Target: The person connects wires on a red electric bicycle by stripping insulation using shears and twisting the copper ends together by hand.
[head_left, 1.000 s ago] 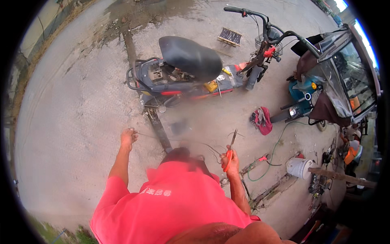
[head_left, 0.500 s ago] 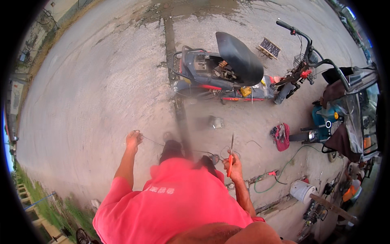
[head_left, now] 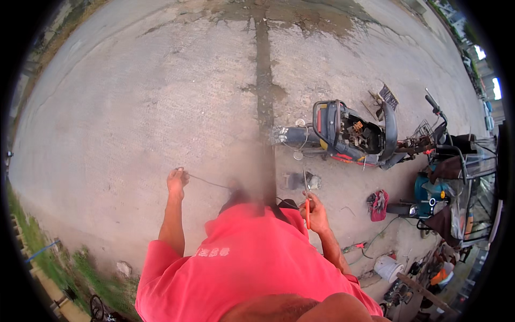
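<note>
My left hand (head_left: 177, 182) is out to the left, its fingers pinched on the end of a thin dark wire (head_left: 209, 182). The wire runs right, toward my body, where a blurred patch hides part of it. My right hand (head_left: 316, 212) is closed round an orange-handled tool (head_left: 307, 214) with a long, thin metal end pointing away from me. A stretch of dark wire also reaches this hand. Ahead to the right stands a scooter (head_left: 328, 131) with its seat (head_left: 390, 131) raised and the compartment beneath exposed.
A dark groove (head_left: 265, 80) crosses the pavement ahead. Right of my right hand lie a pink and grey cloth (head_left: 379, 205), a green hose (head_left: 383, 234) and a white bucket (head_left: 387, 267). A covered teal vehicle (head_left: 429, 193) stands at the far right. A small container (head_left: 311, 181) sits near the tool.
The view has shifted, so the scooter now appears farther right and lower, with its rear wheel in sight. Both hands keep their hold; the wire is still stretched out to the left.
</note>
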A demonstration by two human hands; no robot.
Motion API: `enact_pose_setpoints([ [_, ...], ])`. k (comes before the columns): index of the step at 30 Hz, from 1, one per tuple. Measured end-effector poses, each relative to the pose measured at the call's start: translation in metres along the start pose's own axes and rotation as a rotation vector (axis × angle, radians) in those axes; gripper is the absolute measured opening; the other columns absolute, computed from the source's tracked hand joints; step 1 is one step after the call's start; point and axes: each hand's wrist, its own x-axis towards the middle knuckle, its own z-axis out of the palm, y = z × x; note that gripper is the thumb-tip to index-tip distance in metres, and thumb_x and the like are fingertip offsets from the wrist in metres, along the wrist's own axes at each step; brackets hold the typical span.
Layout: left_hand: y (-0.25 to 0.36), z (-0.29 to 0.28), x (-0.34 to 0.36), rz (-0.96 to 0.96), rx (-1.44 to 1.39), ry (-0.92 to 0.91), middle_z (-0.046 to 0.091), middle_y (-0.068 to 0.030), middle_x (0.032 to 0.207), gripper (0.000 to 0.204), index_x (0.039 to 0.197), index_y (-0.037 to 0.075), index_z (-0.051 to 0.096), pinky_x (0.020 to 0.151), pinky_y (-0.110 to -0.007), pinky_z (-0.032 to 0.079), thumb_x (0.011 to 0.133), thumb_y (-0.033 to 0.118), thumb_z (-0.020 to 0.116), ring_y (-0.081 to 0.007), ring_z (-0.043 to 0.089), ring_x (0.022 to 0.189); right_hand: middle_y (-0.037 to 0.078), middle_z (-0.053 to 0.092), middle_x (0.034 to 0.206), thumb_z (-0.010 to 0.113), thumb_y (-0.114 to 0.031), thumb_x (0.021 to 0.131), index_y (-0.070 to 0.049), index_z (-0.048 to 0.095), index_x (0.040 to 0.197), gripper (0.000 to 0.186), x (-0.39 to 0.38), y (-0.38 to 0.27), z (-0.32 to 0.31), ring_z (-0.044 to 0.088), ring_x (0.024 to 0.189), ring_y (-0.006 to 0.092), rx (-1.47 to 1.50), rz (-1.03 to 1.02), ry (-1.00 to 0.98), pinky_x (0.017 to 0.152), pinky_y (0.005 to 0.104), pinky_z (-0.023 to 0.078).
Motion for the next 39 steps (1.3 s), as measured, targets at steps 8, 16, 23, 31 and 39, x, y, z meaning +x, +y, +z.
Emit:
enact_pose_setpoints([
  [8, 0.032, -0.014, 0.075, -0.072, -0.145, 0.019, 0.068, -0.0077, 0.092, 0.017, 0.105, 0.007, 0.062, 0.066, -0.031, 0.052, 0.095, 0.020, 0.061, -0.0172, 0.064, 0.075, 0.007, 0.065, 0.088, 0.066, 0.002, 0.082, 0.000, 0.045, 0.139, 0.061, 0.103, -0.076, 0.056, 0.061, 0.079, 0.0127, -0.161, 0.005, -0.076, 0.071, 0.0279, 0.051],
  [16, 0.071, 0.019, 0.151, -0.150, -0.071, 0.058, 0.066, -0.0112, 0.100, 0.024, 0.111, 0.006, 0.058, 0.064, -0.031, 0.050, 0.096, 0.024, 0.059, -0.0204, 0.062, 0.077, 0.015, 0.068, 0.091, 0.067, -0.024, 0.088, -0.009, 0.056, 0.127, 0.043, 0.228, -0.130, 0.045, 0.069, 0.085, 0.0332, -0.673, 0.062, -0.008, 0.073, 0.0423, 0.053],
  [23, 0.154, 0.094, 0.225, -0.149, 0.035, -0.056, 0.066, -0.0106, 0.101, 0.026, 0.114, 0.006, 0.056, 0.068, -0.037, 0.050, 0.096, 0.024, 0.058, -0.0220, 0.062, 0.082, 0.013, 0.067, 0.091, 0.063, -0.029, 0.092, -0.009, 0.056, 0.129, 0.043, 0.323, -0.223, 0.013, 0.067, 0.083, 0.0306, -0.382, 0.093, -0.008, 0.076, 0.0388, 0.053],
  [31, 0.265, 0.248, 0.327, -0.181, 0.322, -0.198, 0.065, -0.0097, 0.101, 0.026, 0.116, 0.007, 0.057, 0.069, -0.036, 0.050, 0.097, 0.025, 0.055, -0.0217, 0.062, 0.083, 0.006, 0.066, 0.095, 0.065, -0.004, 0.086, -0.003, 0.049, 0.138, 0.054, 0.404, -0.385, 0.005, 0.063, 0.091, 0.0132, 0.399, -0.225, -0.004, 0.083, 0.0298, 0.052],
  [39, 0.380, 0.481, 0.446, -0.099, 0.518, -0.434, 0.065, -0.0070, 0.097, 0.022, 0.113, 0.008, 0.059, 0.069, -0.035, 0.052, 0.098, 0.024, 0.055, -0.0185, 0.062, 0.081, 0.007, 0.065, 0.098, 0.065, 0.001, 0.083, -0.004, 0.048, 0.139, 0.059, 0.473, -0.450, -0.073, 0.063, 0.091, 0.0130, 0.335, -0.235, 0.273, 0.082, 0.0293, 0.052],
])
